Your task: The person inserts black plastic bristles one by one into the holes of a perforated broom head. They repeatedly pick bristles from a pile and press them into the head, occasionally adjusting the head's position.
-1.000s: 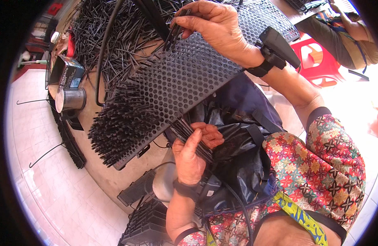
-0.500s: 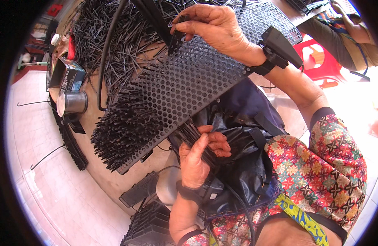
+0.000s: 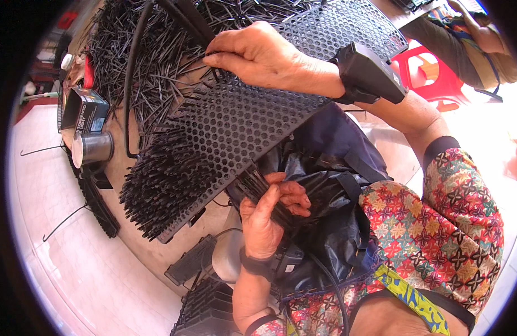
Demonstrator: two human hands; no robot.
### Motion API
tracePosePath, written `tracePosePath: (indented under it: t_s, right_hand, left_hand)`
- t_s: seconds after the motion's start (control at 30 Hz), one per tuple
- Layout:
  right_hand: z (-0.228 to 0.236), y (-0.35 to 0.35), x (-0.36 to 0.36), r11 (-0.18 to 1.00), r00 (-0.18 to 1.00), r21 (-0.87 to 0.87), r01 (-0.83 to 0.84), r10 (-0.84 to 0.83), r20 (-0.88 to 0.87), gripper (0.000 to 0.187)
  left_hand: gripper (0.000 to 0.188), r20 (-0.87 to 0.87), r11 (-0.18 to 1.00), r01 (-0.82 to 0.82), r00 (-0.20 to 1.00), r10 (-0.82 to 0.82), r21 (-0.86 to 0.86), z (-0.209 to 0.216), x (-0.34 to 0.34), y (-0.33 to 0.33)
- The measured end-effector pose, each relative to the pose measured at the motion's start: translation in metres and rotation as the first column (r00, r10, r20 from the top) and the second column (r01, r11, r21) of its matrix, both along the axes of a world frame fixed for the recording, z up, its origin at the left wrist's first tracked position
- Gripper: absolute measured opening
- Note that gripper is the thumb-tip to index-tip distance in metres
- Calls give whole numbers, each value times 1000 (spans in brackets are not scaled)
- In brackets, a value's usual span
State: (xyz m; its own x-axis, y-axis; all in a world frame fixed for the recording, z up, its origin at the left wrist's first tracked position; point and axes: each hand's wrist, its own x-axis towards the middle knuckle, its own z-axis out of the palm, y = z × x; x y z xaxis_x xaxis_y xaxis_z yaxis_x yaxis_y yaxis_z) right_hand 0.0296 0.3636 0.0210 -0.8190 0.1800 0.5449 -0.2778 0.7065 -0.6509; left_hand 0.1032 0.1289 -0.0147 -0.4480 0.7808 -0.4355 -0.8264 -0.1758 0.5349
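Note:
A long black perforated panel [image 3: 253, 115] slants across the middle, full of round holes. Thin black sticks [image 3: 166, 185] stand densely in its near left end, and more line its far edge. My right hand [image 3: 264, 56] is over the far side of the panel, thumb and fingers pinched on a black stick mostly hidden under them. Below the panel's near edge my left hand [image 3: 264, 224] is curled around a bundle of thin black sticks [image 3: 250, 185], whose upper ends meet that edge. A black sheet [image 3: 320, 185] covers my lap beneath.
Behind the panel lies a big heap of loose black sticks [image 3: 124, 67], with a bent black metal rod [image 3: 130, 106] before it. To the left are a metal can [image 3: 94, 149] and a box [image 3: 86, 112]. A red stool [image 3: 423, 73] and another person [image 3: 466, 50] are at the far right.
My right hand has moved left and lower along the panel's far side, with its fingers now down at the holes. The panel has shifted slightly left; my left hand keeps its bundle.

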Motion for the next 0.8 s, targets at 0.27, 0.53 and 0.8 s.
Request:
tracePosePath:
  t_s: [0.27, 0.53, 0.8]
  right_hand:
    - [5, -4, -2, 999, 999, 31, -22, 23, -27, 14]
    - [6, 0, -13, 979, 990, 168, -114, 125, -60, 10]
    - [0, 0, -12, 947, 997, 314, -65, 51, 52, 11]
  left_hand:
    - [36, -8, 1000, 13, 1000, -13, -2, 0, 0, -1]
    - [34, 11, 1000, -5, 1000, 5, -2, -4, -2, 0]
    - [31, -4, 1000, 2, 1000, -2, -2, 0, 0, 1]
